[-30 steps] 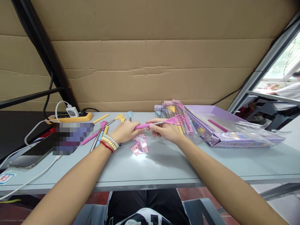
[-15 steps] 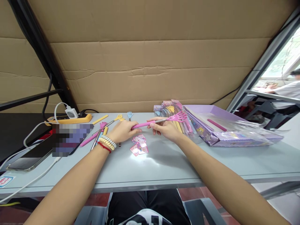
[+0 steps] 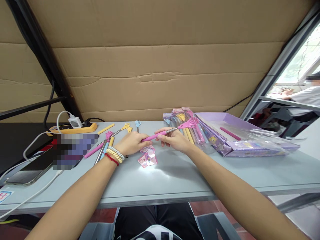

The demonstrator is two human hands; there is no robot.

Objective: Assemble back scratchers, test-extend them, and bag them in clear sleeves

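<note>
A pink back scratcher (image 3: 154, 136) with a metal rod and a hand-shaped head is held level between both my hands above the table. My left hand (image 3: 133, 142) closes on the end of its pink handle. Where the handle meets the rod, my right hand (image 3: 173, 138) grips it, and the pink head sticks out to the right beyond the fingers. Below lie several small pink printed cards (image 3: 148, 156). Beside my left wrist are loose back scratcher parts, among them a pink one (image 3: 96, 149), a yellow head (image 3: 125, 126) and a blue head (image 3: 138, 123).
Bagged back scratchers (image 3: 186, 125) lie at the back right, against a purple box (image 3: 250, 148) with clear wrappers and a pink handle (image 3: 230, 133). At left are phones (image 3: 30, 170), white cables and a yellow power strip (image 3: 83, 128). Cardboard (image 3: 160, 60) walls the back; another person sits far right.
The back scratcher's head end has shifted slightly left and its handle end has dipped a little. Both hands keep hold of it. The view has moved slightly.
</note>
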